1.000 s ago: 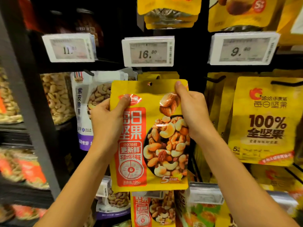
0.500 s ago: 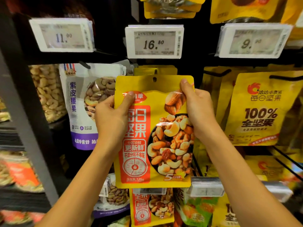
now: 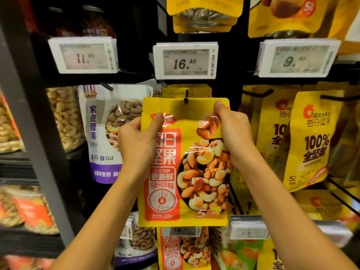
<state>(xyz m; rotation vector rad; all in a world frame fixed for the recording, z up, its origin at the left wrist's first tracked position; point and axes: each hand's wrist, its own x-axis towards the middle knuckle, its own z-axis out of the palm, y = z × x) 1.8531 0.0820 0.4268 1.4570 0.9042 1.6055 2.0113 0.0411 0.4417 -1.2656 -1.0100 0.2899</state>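
I hold a yellow mixed-nut pouch (image 3: 194, 172) with a red label panel upright in front of a store rack. My left hand (image 3: 136, 141) grips its upper left edge, thumb across the front. My right hand (image 3: 232, 133) pinches its upper right corner. The hang hole at the pouch's top sits right at the tip of a black peg hook (image 3: 186, 94); whether the hook passes through it I cannot tell. More of the same yellow pouches (image 3: 200, 91) hang on that hook behind it.
Price tags reading 11.90 (image 3: 83, 55), 16.80 (image 3: 185, 61) and 9.90 (image 3: 296, 59) line the rail above. A white cashew bag (image 3: 111, 123) hangs to the left, yellow "100%" nut bags (image 3: 313, 141) to the right. More pouches (image 3: 183, 250) hang below.
Both hands have carried the pouch forward to the rack, so its hang hole has reached the hook tip. My right fingers have shifted closer to the top corner.
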